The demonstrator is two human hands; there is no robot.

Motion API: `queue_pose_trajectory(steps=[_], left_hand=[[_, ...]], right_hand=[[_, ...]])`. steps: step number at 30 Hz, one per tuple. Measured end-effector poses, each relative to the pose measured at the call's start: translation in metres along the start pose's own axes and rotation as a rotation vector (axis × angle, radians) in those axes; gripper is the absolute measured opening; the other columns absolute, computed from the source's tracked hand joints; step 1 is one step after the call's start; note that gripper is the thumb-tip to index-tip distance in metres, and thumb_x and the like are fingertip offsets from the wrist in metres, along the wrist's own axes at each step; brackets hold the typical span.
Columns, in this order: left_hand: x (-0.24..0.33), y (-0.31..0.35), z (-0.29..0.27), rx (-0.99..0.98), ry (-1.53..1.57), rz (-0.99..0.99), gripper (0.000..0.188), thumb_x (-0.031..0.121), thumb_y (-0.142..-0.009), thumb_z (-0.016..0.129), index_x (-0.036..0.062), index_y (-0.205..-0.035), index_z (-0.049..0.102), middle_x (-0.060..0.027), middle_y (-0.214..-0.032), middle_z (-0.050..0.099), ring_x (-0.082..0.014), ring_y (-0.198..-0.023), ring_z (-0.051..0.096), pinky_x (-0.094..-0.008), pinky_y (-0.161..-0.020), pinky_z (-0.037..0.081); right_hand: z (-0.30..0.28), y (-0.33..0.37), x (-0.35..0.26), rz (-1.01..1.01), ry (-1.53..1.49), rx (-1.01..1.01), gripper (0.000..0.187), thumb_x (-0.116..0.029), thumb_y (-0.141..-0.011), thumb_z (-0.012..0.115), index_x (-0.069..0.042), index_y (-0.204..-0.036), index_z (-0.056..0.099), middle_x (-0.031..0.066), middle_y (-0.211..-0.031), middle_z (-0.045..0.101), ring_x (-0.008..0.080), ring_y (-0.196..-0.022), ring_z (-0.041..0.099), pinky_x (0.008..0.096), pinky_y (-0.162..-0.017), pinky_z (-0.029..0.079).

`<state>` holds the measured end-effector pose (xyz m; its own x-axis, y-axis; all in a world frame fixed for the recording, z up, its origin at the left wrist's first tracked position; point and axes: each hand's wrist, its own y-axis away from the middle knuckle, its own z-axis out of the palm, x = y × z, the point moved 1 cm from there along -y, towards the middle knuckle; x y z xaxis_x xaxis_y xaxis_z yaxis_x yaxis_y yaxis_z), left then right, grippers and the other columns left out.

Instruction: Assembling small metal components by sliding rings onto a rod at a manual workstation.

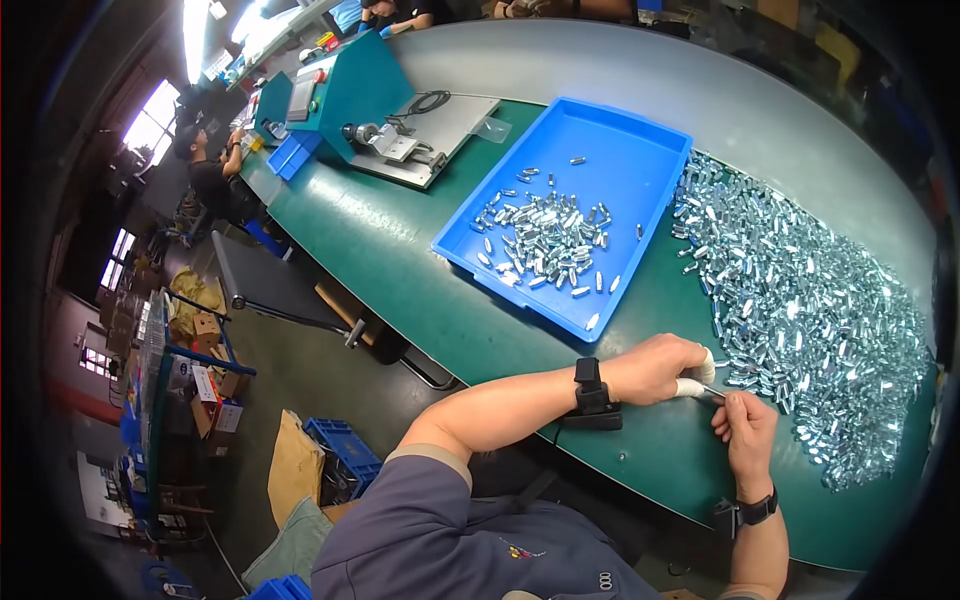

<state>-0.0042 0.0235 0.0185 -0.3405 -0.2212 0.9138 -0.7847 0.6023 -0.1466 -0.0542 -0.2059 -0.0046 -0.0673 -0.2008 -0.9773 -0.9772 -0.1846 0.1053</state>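
My left hand [655, 370] is closed in a pinch near the table's front edge, with white coverings on its thumb and index finger. Just to its right, my right hand [746, 428] is closed too, thumb against fingers. A small slim metal piece [712, 394] shows between the two hands' fingertips; most of it is hidden, so its exact kind cannot be told. Beyond and to the right spreads a large heap of small shiny silver metal parts [800, 300]. A blue tray [630, 145] lies farther left, with a smaller pile of similar metal parts [550, 240] in it.
A green machine [365, 85] with a panel and a metal fixture [400, 145] stands at the far left on the green tabletop [370, 265]. A small blue bin [293, 155] sits beside it. A grey partition [790, 135] runs behind. Another person [213, 170] works farther left.
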Motion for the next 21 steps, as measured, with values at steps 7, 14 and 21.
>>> queue_pose_trajectory(steps=[7, 14, 21], left_hand=[[0.000, 0.002, 0.011, -0.018, 0.112, 0.061, 0.014, 0.008, -0.088, 0.071, -0.0002, -0.097, 0.065, -0.0113, -0.085, 0.069, -0.0201, -0.076, 0.067, -0.0347, -0.069, 0.052], [0.005, 0.004, 0.012, -0.049, 0.085, 0.010, 0.014, 0.009, -0.088, 0.071, -0.0007, -0.097, 0.065, -0.0107, -0.085, 0.069, -0.0199, -0.076, 0.066, -0.0346, -0.069, 0.052], [0.003, 0.004, 0.012, -0.022, 0.079, 0.052, 0.015, 0.009, -0.089, 0.071, -0.0011, -0.098, 0.065, -0.0111, -0.085, 0.069, -0.0202, -0.077, 0.067, -0.0346, -0.071, 0.053]], right_hand=[[0.002, 0.002, -0.003, -0.096, 0.111, -0.040, 0.039, -0.028, -0.101, 0.057, 0.003, -0.082, 0.070, 0.0040, -0.065, 0.062, 0.0094, -0.053, 0.053, 0.0239, -0.050, 0.041], [0.005, 0.000, 0.001, -0.178, 0.143, -0.052, 0.042, -0.029, -0.101, 0.058, 0.003, -0.076, 0.067, 0.0053, -0.064, 0.061, 0.0120, -0.054, 0.054, 0.0252, -0.050, 0.041], [0.008, 0.000, 0.003, -0.010, -0.064, 0.061, 0.020, -0.021, -0.096, 0.065, -0.003, -0.090, 0.065, -0.0001, -0.070, 0.061, 0.0052, -0.056, 0.053, 0.0189, -0.049, 0.040]])
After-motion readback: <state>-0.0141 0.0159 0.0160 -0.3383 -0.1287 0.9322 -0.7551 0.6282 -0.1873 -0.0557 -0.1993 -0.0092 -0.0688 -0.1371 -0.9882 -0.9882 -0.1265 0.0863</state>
